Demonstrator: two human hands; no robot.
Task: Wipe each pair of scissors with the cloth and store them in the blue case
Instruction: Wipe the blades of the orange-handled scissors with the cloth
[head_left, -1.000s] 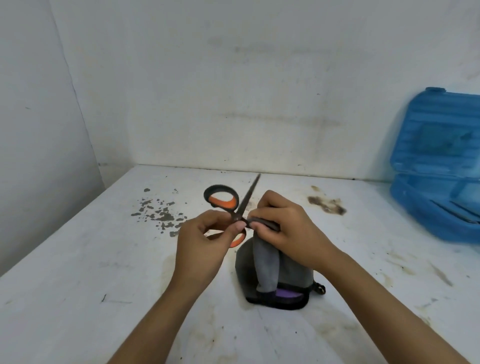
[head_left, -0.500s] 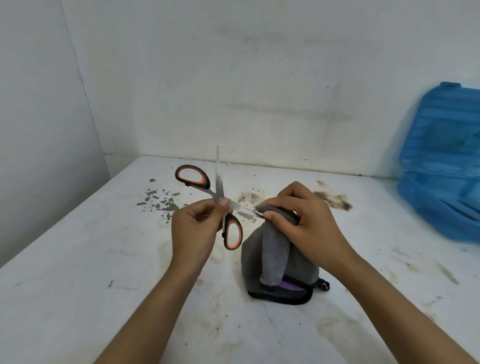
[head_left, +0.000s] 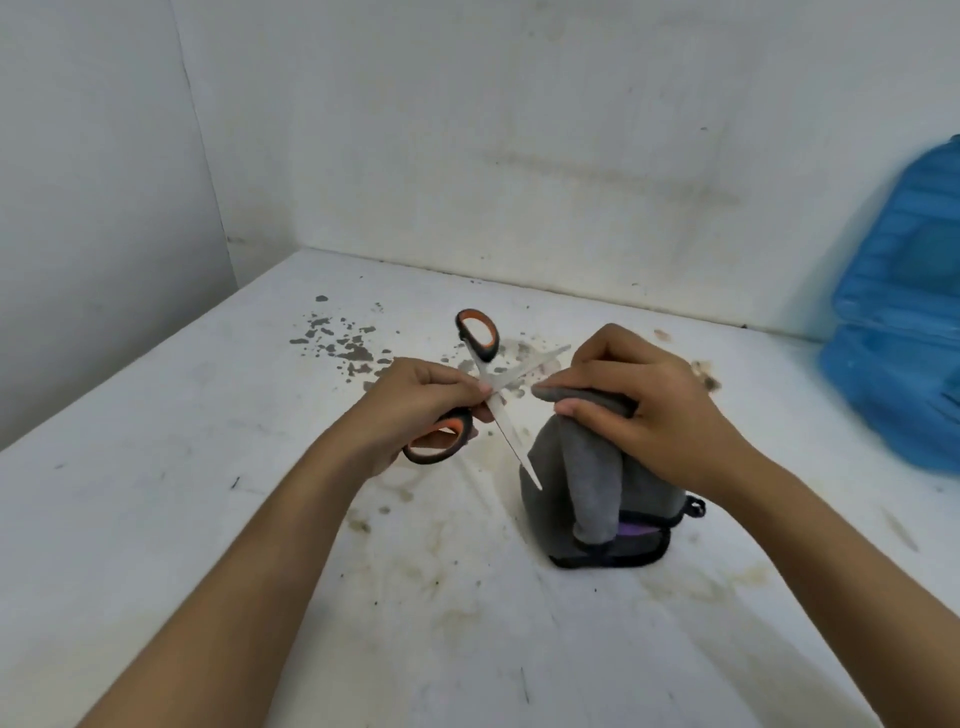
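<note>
Your left hand (head_left: 415, 400) pinched the splayed-open scissors (head_left: 485, 387) at the pivot; your right hand (head_left: 644, 410), gripping the cloth (head_left: 592, 467), sat just beside the far blade, which pointed rightward at it.

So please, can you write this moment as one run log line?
left hand: holds open scissors | right hand: grips cloth | case: open, far right
</note>
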